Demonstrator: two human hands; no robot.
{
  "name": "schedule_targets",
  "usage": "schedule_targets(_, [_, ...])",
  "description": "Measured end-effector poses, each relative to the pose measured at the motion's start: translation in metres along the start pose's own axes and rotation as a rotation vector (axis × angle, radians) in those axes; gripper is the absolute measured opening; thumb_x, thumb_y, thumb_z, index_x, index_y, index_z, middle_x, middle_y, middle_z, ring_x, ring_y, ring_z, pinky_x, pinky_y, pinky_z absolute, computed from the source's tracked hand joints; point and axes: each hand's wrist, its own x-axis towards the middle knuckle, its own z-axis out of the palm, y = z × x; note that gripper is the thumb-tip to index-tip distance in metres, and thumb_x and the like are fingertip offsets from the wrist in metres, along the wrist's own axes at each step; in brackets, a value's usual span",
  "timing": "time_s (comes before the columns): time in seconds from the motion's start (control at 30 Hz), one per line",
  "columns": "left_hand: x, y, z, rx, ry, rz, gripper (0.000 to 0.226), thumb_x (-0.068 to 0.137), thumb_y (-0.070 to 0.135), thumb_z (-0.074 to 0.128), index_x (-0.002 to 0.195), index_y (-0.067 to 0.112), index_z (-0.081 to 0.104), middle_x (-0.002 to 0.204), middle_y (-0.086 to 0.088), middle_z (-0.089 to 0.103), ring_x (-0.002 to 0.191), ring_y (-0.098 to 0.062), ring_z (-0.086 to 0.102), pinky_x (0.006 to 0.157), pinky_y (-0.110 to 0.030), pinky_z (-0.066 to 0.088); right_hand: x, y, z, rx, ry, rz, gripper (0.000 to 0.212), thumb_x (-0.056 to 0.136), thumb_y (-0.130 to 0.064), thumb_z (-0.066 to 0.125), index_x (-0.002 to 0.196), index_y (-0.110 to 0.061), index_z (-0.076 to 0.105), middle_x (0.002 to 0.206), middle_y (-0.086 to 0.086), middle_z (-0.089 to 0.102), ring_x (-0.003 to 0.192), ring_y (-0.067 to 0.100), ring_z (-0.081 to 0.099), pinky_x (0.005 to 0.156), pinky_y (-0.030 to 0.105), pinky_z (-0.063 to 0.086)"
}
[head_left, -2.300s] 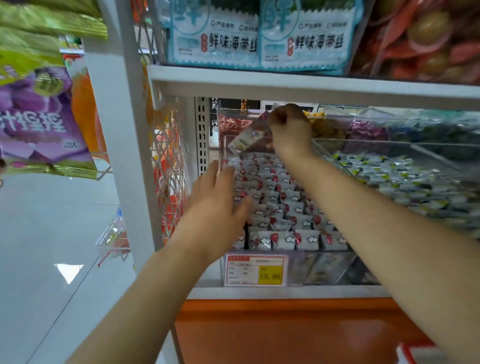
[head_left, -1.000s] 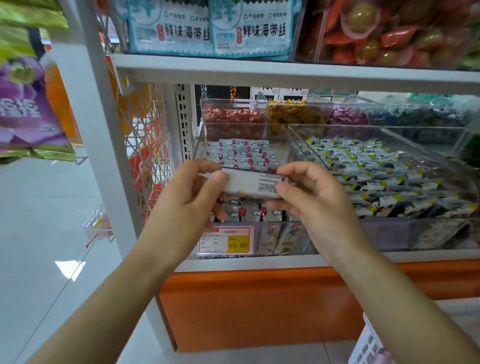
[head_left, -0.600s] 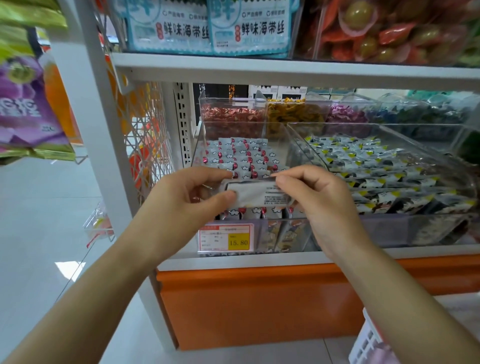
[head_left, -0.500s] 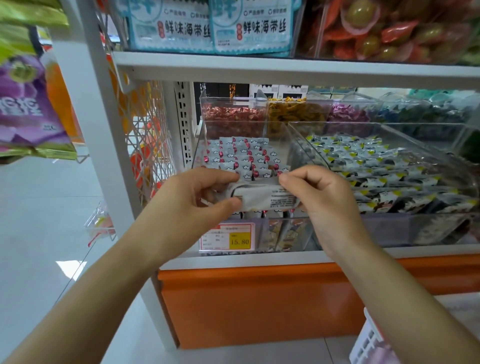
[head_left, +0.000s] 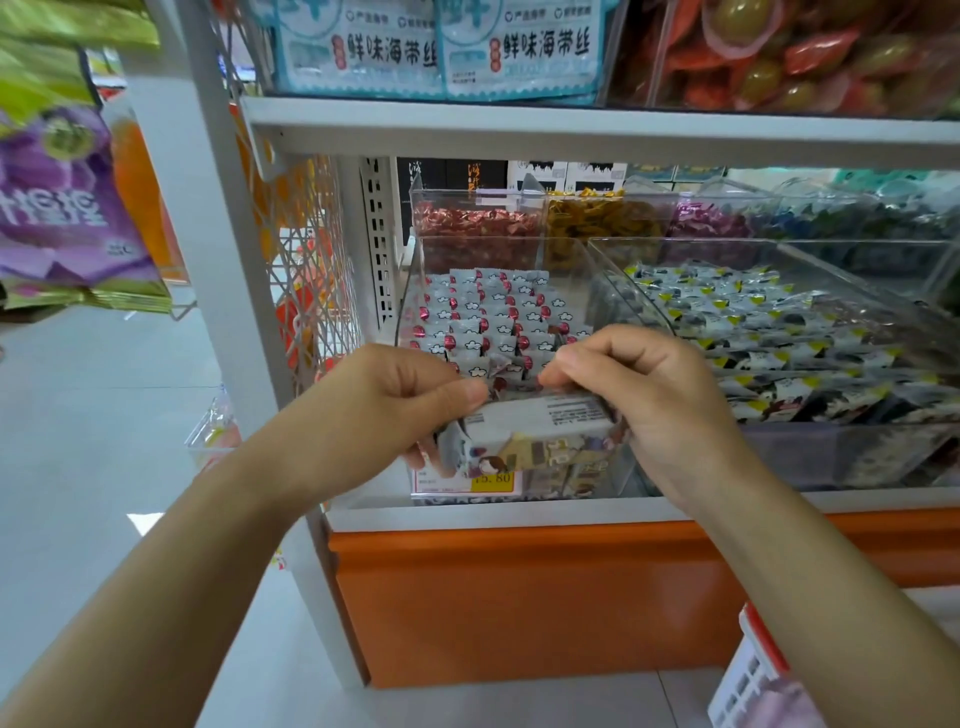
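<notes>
Slippage is the risk: left hand (head_left: 384, 410) and right hand (head_left: 649, 400) each pinch one end of the snack packet (head_left: 524, 426), held in front of the clear bin (head_left: 566, 280). A loosened pinch could drop it to the floor; a hard tug could tear it open.

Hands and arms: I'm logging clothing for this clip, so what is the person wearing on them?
Nothing that shows. The left hand and right hand are bare: no gloves, rings or watch. The left forearm and right forearm are bare too, with no sleeve up to the picture's edge.
</notes>
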Motion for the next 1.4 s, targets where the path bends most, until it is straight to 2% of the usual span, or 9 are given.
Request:
schedule_targets(0.1, [0.001,-0.001,0.008,-0.045,-0.002,-0.046,0.047,0.079,0.043,0.052,0.064,-0.001,0.061,0.060,-0.010,0.064,0.053,-0.014,0.062,0.057,-0.031,0.058,-0.001,0.003,0.005,-0.029,0.001,-0.002,0.019,0.085,-0.028,0.063,0.068,-0.024,0.071,0.074,-0.003,0.071,0.072,0.011,0.065,0.070,0.031,0.050])
schedule_targets(0.23, [0.004,-0.002,0.008,-0.046,0.097,-0.011,0.050,0.074,0.049,0.051,0.081,0.002,0.066,0.078,-0.019,0.066,0.064,-0.019,0.066,0.055,-0.024,0.056,-0.003,0.005,0.008,-0.080,0.034,-0.014,0.016,0.089,-0.028,0.060,0.076,-0.023,0.070,0.078,0.001,0.068,0.074,0.015,0.064,0.067,0.030,0.053])
schedule_targets(0.4, [0.005,0.002,0.006,-0.052,0.257,0.074,0.039,0.073,0.050,0.048,0.080,0.016,0.067,0.075,0.001,0.068,0.064,-0.009,0.065,0.055,-0.017,0.053,-0.002,-0.001,0.000,0.140,-0.153,0.099,0.019,0.076,-0.033,0.072,0.089,-0.019,0.071,0.082,0.008,0.067,0.068,0.025,0.066,0.046,0.026,0.051])
schedule_targets(0.57, [0.005,0.001,0.004,-0.116,0.116,0.028,0.028,0.067,0.040,0.065,0.090,0.025,0.068,0.086,0.002,0.068,0.070,-0.014,0.068,0.059,-0.022,0.056,0.003,0.004,-0.006,0.054,-0.107,0.078,0.015,0.072,-0.026,0.066,0.086,-0.024,0.073,0.076,-0.008,0.067,0.062,0.020,0.058,0.052,0.026,0.050])
schedule_targets(0.67, [0.005,0.001,0.001,-0.097,0.059,0.031,0.029,0.063,0.039,0.066,0.091,0.031,0.069,0.086,0.010,0.072,0.074,-0.010,0.069,0.065,-0.020,0.056,0.004,0.004,-0.011,0.035,-0.150,0.079,0.017,0.072,-0.023,0.065,0.085,-0.028,0.075,0.077,-0.008,0.068,0.066,0.013,0.060,0.053,0.021,0.049])
schedule_targets(0.9, [0.002,0.001,-0.004,-0.110,-0.003,0.065,0.021,0.082,0.015,0.062,0.097,0.026,0.071,0.088,0.013,0.073,0.077,-0.006,0.069,0.062,-0.014,0.053,0.007,0.007,-0.013,0.002,-0.163,0.061,0.015,0.075,-0.024,0.061,0.083,-0.027,0.073,0.073,-0.002,0.064,0.059,0.022,0.053,0.050,0.022,0.045])
schedule_targets(1.07, [0.004,0.000,0.001,-0.074,0.130,0.086,0.008,0.083,0.011,0.063,0.080,0.018,0.065,0.079,-0.003,0.070,0.071,-0.016,0.069,0.062,-0.025,0.058,0.007,0.006,-0.008,-0.015,-0.132,0.041,0.014,0.075,-0.023,0.058,0.077,-0.028,0.071,0.060,-0.008,0.057,0.047,0.015,0.050,0.047,0.021,0.042])
schedule_targets(1.23, [0.003,0.002,0.002,-0.090,0.086,0.037,0.011,0.087,0.012,0.059,0.077,0.016,0.061,0.077,0.003,0.068,0.073,-0.015,0.069,0.067,-0.028,0.059,0.004,0.000,-0.006,-0.056,-0.136,-0.003,0.013,0.074,-0.021,0.057,0.075,-0.026,0.069,0.060,-0.008,0.054,0.049,0.013,0.049,0.048,0.022,0.043])
schedule_targets(1.4, [0.005,0.002,0.001,-0.336,0.075,-0.125,0.016,0.087,0.007,0.057,0.073,0.010,0.063,0.097,0.007,0.072,0.083,-0.010,0.070,0.064,-0.021,0.056,0.001,-0.005,-0.008,-0.093,-0.203,-0.032,0.013,0.074,-0.019,0.058,0.078,-0.027,0.067,0.067,-0.012,0.059,0.054,0.007,0.051,0.050,0.018,0.044])
